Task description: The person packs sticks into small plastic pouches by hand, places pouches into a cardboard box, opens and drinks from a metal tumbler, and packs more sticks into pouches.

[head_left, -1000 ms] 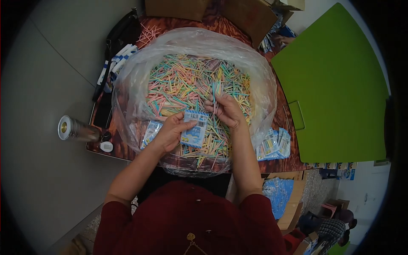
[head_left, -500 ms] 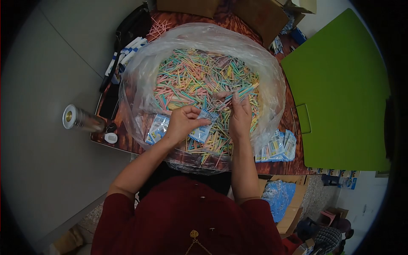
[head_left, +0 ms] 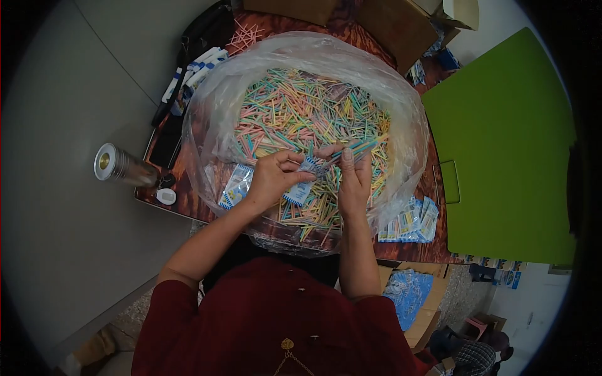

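Note:
A large clear plastic bag (head_left: 210,100) lies wide open, heaped with thin pastel sticks (head_left: 295,109) in pink, yellow, green and blue. Over its near part, my left hand (head_left: 274,182) pinches a small blue-and-white printed packet (head_left: 297,193) by its upper edge. My right hand (head_left: 355,185) grips a small bundle of the sticks (head_left: 365,146) between thumb and fingers. The bundle's left end is close to the top of the packet; whether it is inside I cannot tell. Another printed packet (head_left: 236,187) lies left of my left hand.
Several filled packets (head_left: 411,220) lie at the table's right front. A green board (head_left: 501,150) with a metal handle stands at right. Cardboard boxes (head_left: 395,31) are at the back, loose pink sticks (head_left: 246,36) at back left. A clear cylindrical container (head_left: 122,165) is at left.
The bundle of sticks and the packet's top have come closer together. The packet looks narrower and turned. The whole view has shifted slightly.

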